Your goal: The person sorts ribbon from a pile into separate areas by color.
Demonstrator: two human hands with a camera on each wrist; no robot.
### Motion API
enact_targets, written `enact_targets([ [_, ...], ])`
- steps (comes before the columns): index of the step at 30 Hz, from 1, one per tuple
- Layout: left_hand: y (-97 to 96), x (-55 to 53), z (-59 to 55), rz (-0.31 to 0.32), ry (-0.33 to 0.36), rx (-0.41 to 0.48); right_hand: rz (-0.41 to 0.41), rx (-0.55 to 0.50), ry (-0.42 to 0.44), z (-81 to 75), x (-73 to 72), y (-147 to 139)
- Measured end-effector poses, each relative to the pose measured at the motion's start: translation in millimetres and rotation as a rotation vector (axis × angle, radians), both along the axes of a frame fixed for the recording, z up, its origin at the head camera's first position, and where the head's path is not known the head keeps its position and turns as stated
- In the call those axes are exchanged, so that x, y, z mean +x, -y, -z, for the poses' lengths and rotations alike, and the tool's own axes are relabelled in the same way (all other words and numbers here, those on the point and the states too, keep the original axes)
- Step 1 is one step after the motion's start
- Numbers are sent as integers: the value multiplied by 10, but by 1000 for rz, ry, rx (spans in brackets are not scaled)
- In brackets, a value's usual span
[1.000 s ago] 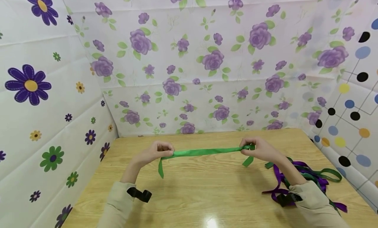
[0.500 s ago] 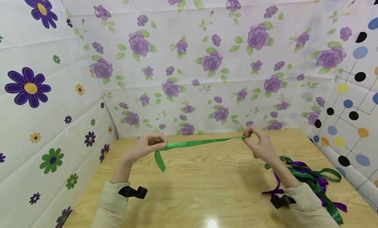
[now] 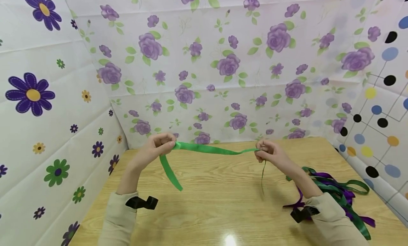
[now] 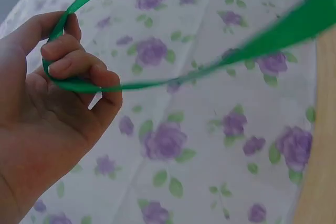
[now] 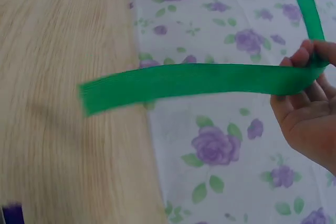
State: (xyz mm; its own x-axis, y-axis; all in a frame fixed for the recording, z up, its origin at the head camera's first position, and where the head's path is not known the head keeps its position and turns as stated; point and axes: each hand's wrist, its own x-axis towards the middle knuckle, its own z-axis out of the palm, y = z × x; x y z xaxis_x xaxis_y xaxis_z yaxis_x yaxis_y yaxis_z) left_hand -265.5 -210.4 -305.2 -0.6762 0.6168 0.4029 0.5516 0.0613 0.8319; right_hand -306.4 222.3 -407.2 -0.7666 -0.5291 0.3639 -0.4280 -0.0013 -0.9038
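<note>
A bright green ribbon (image 3: 207, 148) stretches, slightly sagging and twisted near its right side, between both hands above the table. The left hand (image 3: 156, 145) pinches it between thumb and fingers, and a tail hangs below that hand. In the left wrist view the ribbon (image 4: 142, 85) runs across the curled fingers of the left hand (image 4: 68, 87). On the other side, the right hand (image 3: 271, 154) pinches the ribbon; a tail seen edge-on drops beneath. The right wrist view shows that loose flat end of the ribbon (image 5: 199, 82) reaching out from the right hand (image 5: 310, 103).
A pile of dark green and purple ribbons (image 3: 334, 189) lies on the wooden table (image 3: 216, 203) at the right, beside the right forearm. Flowered cloth (image 3: 197, 61) forms a wall behind the table. Patterned sheets also stand at the left and right sides.
Both hands have risen from the table, the left also moving slightly left. The knotted bunch at the right hand is gone; a straight tail hangs there, and the left tail is longer.
</note>
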Motion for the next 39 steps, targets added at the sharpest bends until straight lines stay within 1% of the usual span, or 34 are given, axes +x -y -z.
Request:
enact_targets([
  [2,92,-63,51,-38,20,-24,12,63,43,29,-46,-73],
  [4,183,-124,119,-74,47,-53,31,109,65,50,-82,-147],
  [9,361,-239,305,-172,87,-158,59,188,73,90,-157,-294],
  [12,443,-293,410,-216,120,-236,84,227,101,138,-211,-376],
  [16,534,-365,546,-233,166,-319,129,273,143,200,-293,-496],
  [22,607,-473,702,-247,197,-362,177,314,198,219,-388,-593],
  [26,659,-544,796,-248,196,-368,188,332,224,234,-445,-620],
  [30,712,-616,894,-247,182,-383,223,348,272,279,-518,-698],
  [33,749,-662,961,-251,170,-423,268,345,324,309,-560,-771],
  [36,785,-693,1019,-266,166,-485,313,347,369,331,-581,-839],
  [39,816,-709,1063,-278,162,-528,347,363,389,365,-591,-890],
])
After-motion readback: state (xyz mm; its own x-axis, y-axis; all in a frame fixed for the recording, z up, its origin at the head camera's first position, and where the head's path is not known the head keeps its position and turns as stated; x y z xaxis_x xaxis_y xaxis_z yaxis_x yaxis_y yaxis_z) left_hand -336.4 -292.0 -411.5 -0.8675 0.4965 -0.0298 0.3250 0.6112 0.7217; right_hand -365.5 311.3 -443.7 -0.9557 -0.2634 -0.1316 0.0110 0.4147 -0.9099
